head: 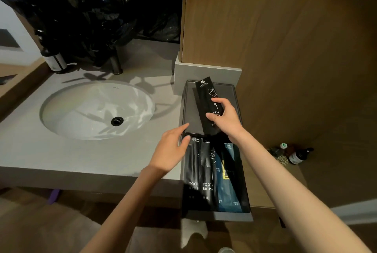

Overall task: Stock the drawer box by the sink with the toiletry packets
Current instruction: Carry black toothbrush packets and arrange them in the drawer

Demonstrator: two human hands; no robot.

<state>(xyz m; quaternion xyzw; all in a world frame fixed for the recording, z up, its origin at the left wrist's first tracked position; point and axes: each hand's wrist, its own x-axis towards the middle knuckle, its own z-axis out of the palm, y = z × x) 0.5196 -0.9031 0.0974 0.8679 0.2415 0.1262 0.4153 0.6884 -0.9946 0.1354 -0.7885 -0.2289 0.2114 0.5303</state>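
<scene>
A: Where is the packet that is being handled?

B: The black toothbrush packet (206, 97) is lying aslant over the far compartment of the drawer box (236, 97), its top end reaching toward the far rim of the box. The right hand (225, 119) is gripping it near its lower end, thumb on one edge and fingers curled over the face.

A: And what is sitting in the rest of the drawer box?

B: In the near compartment, two more black toothbrush packets (201, 173) are lying side by side against the box's sink-side wall, and a blue packet (227, 187) with a yellow-marked one on top of it is lying against the wall away from the sink. All are running lengthwise along the box.

A: What is the left hand doing?

B: The left hand (170, 151) is hanging open with fingers spread, holding nothing, over the sink-side edge of the drawer box, its fingertips just above the tops of the near packets. Whether it is touching them, I cannot tell.

A: What is lying around the drawer box?

B: The white sink (95, 109) is sitting in the grey counter (61, 154) just beside the box. Black plastic bags (98, 11) are piled beyond the sink, a wooden wall (295, 48) is rising on the box's other side, and a dark bottle (298, 155) is lying well apart from it, low on that side.
</scene>
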